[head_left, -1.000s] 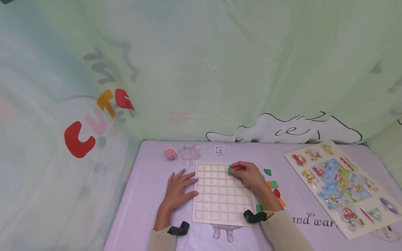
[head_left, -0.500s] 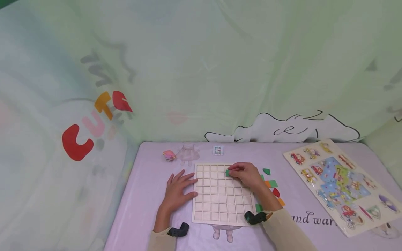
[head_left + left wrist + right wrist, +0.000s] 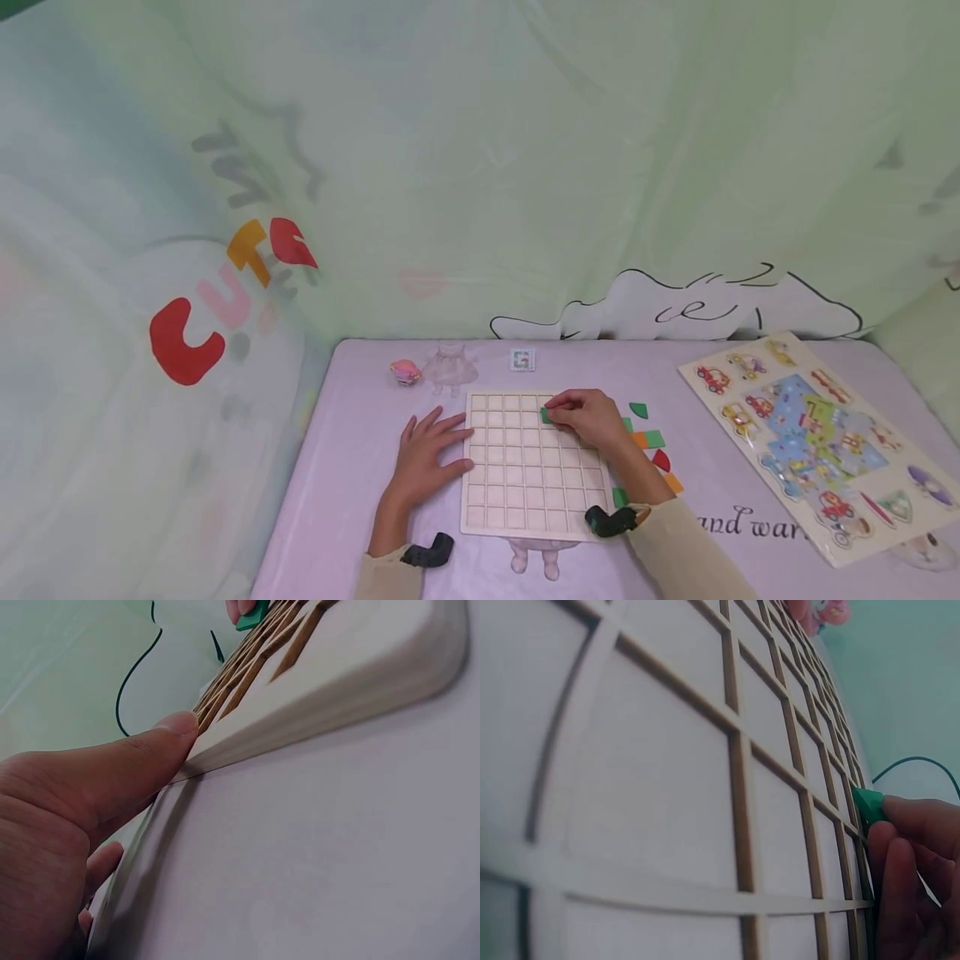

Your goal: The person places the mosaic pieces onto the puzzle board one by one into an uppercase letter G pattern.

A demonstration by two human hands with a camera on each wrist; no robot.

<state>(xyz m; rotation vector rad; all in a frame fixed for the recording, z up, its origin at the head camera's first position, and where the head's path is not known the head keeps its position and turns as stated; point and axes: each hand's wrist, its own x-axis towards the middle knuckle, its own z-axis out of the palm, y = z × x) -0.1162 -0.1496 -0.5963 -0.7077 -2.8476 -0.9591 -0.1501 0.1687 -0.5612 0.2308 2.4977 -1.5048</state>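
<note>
A pale wooden board (image 3: 514,475) with a grid of square recesses lies flat on the table. Between thumb and fingers, my right hand (image 3: 590,419) pinches a small green tile (image 3: 546,414) over the board's far part. In the right wrist view the green tile (image 3: 868,803) appears tilted against the grid ridges. My left hand (image 3: 424,457) rests at the board's left edge with fingers spread. Its thumb (image 3: 176,726) touches the rim in the left wrist view. Whether the tile sits inside a recess, I cannot tell.
Right of the board lie loose pieces: a green quarter-round (image 3: 638,410), a red piece (image 3: 661,461) and an orange one (image 3: 673,482). Farther right is a picture puzzle board (image 3: 821,450). Behind the grid sit a small patterned card (image 3: 522,360) and a pink toy (image 3: 406,372).
My right hand has shifted slightly left and toward the near side with the green tile. The left hand stays at the board's edge.
</note>
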